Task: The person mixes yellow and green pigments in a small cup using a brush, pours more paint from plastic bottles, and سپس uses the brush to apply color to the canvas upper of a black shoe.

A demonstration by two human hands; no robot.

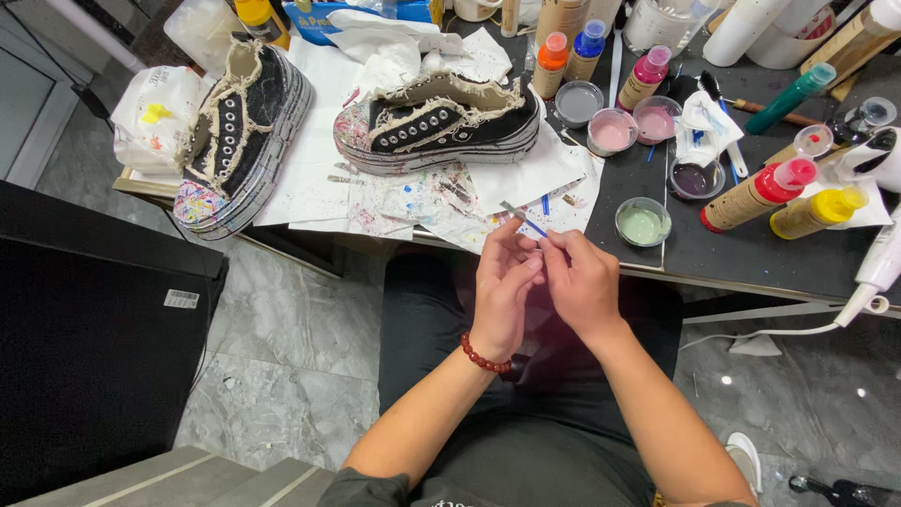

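Note:
My left hand (502, 286) and my right hand (580, 280) meet over my lap at the table's front edge. Both pinch a thin blue-handled paintbrush (526, 222) whose metal tip points up and left. A red bead bracelet (483, 358) circles my left wrist. Just beyond the hands, two black paint-spattered sneakers rest on white paper: one (439, 124) lying sideways at centre, the other (239, 131) at the left, toe toward me.
Small open paint cups, green (643, 222), pink (612, 131), purple (693, 178), sit on the dark table mat (732, 246). Several paint bottles (756, 192) lie and stand at the right. A white cord (798, 329) hangs off the table. A black box (89, 347) stands at the left.

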